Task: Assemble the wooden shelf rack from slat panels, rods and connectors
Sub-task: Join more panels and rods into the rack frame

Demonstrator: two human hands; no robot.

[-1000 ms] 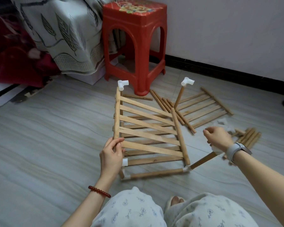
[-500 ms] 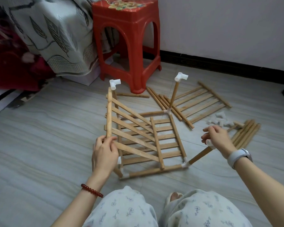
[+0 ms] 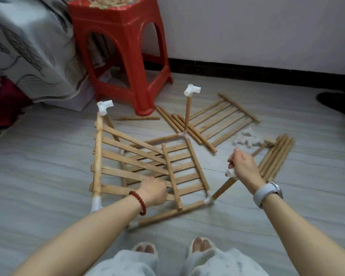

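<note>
rod (image 3: 223,188) tilted up toward right hand (image 3: 244,166)

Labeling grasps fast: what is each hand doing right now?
Left hand: grips a slat of the tilted slat panel.
Right hand: grips the white connector atop a leaning rod.

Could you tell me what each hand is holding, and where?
Right hand grips the white connector atop the slanted rod. Left hand rests among the slats; its grip cannot be told.

— What am I wearing?
— Your arms are bare. A red bead bracelet (image 3: 138,203) circles your left wrist, a pale grey watch (image 3: 267,193) your right. Pale printed trousers (image 3: 225,262), light open-toed slippers (image 3: 144,248).
</note>
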